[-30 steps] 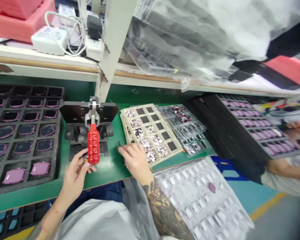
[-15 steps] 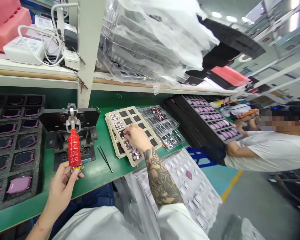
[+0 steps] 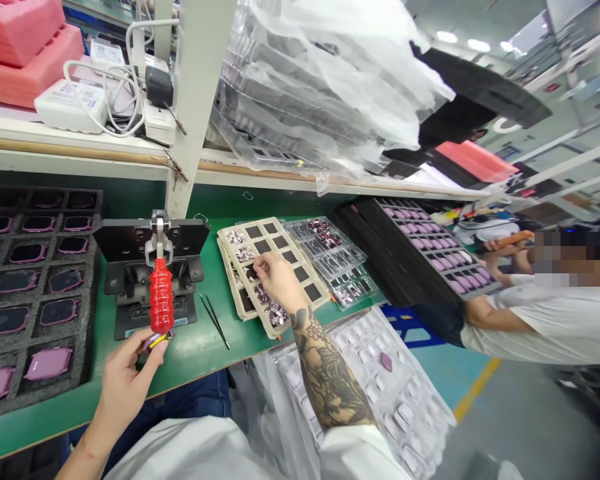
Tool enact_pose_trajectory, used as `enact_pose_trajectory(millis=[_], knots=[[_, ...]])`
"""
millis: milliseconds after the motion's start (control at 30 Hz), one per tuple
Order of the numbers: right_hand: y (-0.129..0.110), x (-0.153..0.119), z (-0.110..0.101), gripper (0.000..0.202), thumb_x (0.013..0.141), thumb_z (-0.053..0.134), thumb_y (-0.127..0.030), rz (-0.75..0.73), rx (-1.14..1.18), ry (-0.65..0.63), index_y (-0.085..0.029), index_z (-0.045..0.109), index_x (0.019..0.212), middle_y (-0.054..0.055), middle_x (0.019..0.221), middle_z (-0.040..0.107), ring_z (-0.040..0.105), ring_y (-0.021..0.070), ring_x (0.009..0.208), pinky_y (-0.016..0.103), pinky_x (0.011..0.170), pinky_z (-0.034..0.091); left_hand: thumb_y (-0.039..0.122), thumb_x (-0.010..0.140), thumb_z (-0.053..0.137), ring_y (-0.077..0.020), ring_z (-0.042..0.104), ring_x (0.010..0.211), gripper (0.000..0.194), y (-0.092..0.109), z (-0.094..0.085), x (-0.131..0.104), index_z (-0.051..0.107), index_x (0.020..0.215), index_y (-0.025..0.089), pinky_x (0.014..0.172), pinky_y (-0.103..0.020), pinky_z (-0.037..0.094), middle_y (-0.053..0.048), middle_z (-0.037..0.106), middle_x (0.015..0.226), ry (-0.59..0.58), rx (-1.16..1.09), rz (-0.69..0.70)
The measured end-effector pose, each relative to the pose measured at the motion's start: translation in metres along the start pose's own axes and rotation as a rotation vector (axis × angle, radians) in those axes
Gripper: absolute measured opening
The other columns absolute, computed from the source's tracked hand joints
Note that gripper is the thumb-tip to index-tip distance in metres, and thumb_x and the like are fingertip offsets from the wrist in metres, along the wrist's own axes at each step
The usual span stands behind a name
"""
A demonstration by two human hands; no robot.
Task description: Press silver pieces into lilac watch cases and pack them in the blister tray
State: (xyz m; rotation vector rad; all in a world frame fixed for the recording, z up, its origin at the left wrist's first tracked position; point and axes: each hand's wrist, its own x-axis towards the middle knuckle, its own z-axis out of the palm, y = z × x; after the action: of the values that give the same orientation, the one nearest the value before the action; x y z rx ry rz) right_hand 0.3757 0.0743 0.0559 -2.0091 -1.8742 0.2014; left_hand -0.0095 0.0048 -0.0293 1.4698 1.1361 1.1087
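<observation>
My left hand (image 3: 125, 373) is closed on a small purple watch case (image 3: 153, 341) with a yellow strip on it, just below the red handle (image 3: 161, 297) of a black clamp fixture (image 3: 125, 243). My right hand (image 3: 277, 280) reaches over a beige compartment tray (image 3: 320, 283), its fingertips pinched together; whatever is between them is too small to make out. Shiny small metal pieces (image 3: 276, 315) fill the tray's near-side compartments, while dark pads line others. Tweezers (image 3: 215, 321) lie on the green bench between the fixture and the tray.
At left, a dark foam tray (image 3: 87, 320) holds purple-rimmed watch cases. Clear plastic trays (image 3: 340, 250) lie beyond the beige tray, beside stacked black trays (image 3: 367, 247). A white tray (image 3: 350, 360) sits below the bench edge. A co-worker (image 3: 545, 320) is at right.
The whole view has shifted a little to the right. The left hand's watch case has tilted slightly and sits a bit clearer of the red handle. My right hand stays over the beige tray.
</observation>
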Motion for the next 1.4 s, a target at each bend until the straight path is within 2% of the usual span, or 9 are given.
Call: enact_pose_trajectory(millis=[100, 267, 467, 667, 900, 1000, 1100, 1267, 1400], knots=[[-0.001, -0.006, 0.008, 0.011, 0.098, 0.058, -0.015, 0.030, 0.048, 0.091, -0.022, 0.066, 0.099, 0.004, 0.092, 0.070, 0.063, 0.0209, 0.082, 0.033, 0.080, 0.049, 0.037, 0.100, 0.083, -0.0181, 0.073, 0.076, 0.023, 0.001, 0.000, 0.002, 0.083, 0.117, 0.021, 0.075, -0.029, 0.061, -0.004, 0.080, 0.096, 0.017, 0.003, 0.051], [-0.006, -0.010, 0.019, 0.029, 0.102, 0.049, -0.013, -0.017, 0.098, 0.140, -0.021, 0.071, 0.119, 0.009, 0.107, 0.072, 0.068, 0.0231, 0.095, 0.035, 0.090, 0.053, 0.037, 0.102, 0.080, -0.0199, 0.072, 0.078, 0.021, 0.006, 0.000, 0.005, 0.085, 0.116, 0.022, 0.075, -0.031, 0.059, -0.005, 0.078, 0.093, -0.024, 0.021, 0.042], [-0.008, -0.010, 0.020, 0.028, 0.104, 0.054, -0.017, -0.026, 0.113, 0.146, -0.022, 0.080, 0.110, 0.009, 0.105, 0.070, 0.068, 0.0221, 0.091, 0.035, 0.089, 0.055, 0.037, 0.102, 0.081, -0.0192, 0.072, 0.078, 0.019, 0.006, 0.000, 0.003, 0.085, 0.116, 0.025, 0.076, -0.031, 0.058, -0.004, 0.077, 0.097, -0.028, 0.013, 0.022], [-0.003, -0.009, 0.018, 0.014, 0.101, 0.066, -0.025, 0.042, 0.162, 0.176, -0.021, 0.080, 0.100, 0.006, 0.091, 0.074, 0.066, 0.0217, 0.080, 0.035, 0.081, 0.055, 0.036, 0.103, 0.081, -0.0175, 0.070, 0.078, 0.020, 0.003, -0.001, 0.002, 0.083, 0.119, 0.025, 0.077, -0.029, 0.058, -0.003, 0.077, 0.098, -0.036, 0.002, 0.014], [-0.008, -0.013, 0.005, 0.023, 0.103, 0.069, -0.037, 0.066, 0.233, 0.304, -0.022, 0.073, 0.086, 0.005, 0.088, 0.071, 0.064, 0.0222, 0.083, 0.037, 0.082, 0.054, 0.041, 0.106, 0.076, -0.0183, 0.071, 0.081, 0.024, 0.003, -0.003, 0.000, 0.080, 0.122, 0.023, 0.077, -0.029, 0.056, -0.004, 0.079, 0.101, -0.064, 0.034, -0.039], [-0.028, -0.026, 0.006, 0.025, 0.108, 0.064, -0.040, 0.072, 0.303, 0.393, -0.023, 0.069, 0.090, 0.007, 0.097, 0.071, 0.066, 0.0240, 0.094, 0.039, 0.089, 0.055, 0.044, 0.109, 0.070, -0.0197, 0.072, 0.082, 0.025, 0.012, -0.003, 0.003, 0.079, 0.118, 0.023, 0.078, -0.029, 0.056, -0.005, 0.080, 0.100, -0.120, 0.084, -0.047], [-0.066, -0.050, 0.025, 0.023, 0.111, 0.062, -0.037, 0.041, 0.453, 0.418, -0.024, 0.073, 0.095, 0.005, 0.092, 0.073, 0.069, 0.0232, 0.089, 0.040, 0.086, 0.056, 0.044, 0.112, 0.063, -0.0200, 0.071, 0.078, 0.026, 0.024, -0.004, 0.007, 0.077, 0.113, 0.023, 0.077, -0.029, 0.054, -0.003, 0.078, 0.088, -0.164, 0.131, -0.056], [-0.138, -0.090, 0.074, 0.017, 0.109, 0.067, -0.027, -0.083, 0.776, 0.269, -0.028, 0.084, 0.111, 0.005, 0.097, 0.079, 0.074, 0.0218, 0.087, 0.038, 0.081, 0.062, 0.042, 0.114, 0.059, -0.0204, 0.073, 0.085, 0.025, 0.037, -0.003, 0.011, 0.075, 0.111, 0.023, 0.082, -0.029, 0.054, -0.004, 0.080, 0.098, -0.227, 0.134, -0.057], [-0.163, -0.097, 0.095, 0.011, 0.106, 0.073, -0.028, -0.060, 0.921, 0.159, -0.027, 0.082, 0.113, 0.004, 0.096, 0.079, 0.074, 0.0199, 0.084, 0.035, 0.078, 0.063, 0.043, 0.114, 0.059, -0.0218, 0.072, 0.088, 0.027, 0.035, -0.002, 0.011, 0.074, 0.109, 0.022, 0.083, -0.031, 0.053, -0.005, 0.079, 0.099, -0.211, 0.140, -0.045]])
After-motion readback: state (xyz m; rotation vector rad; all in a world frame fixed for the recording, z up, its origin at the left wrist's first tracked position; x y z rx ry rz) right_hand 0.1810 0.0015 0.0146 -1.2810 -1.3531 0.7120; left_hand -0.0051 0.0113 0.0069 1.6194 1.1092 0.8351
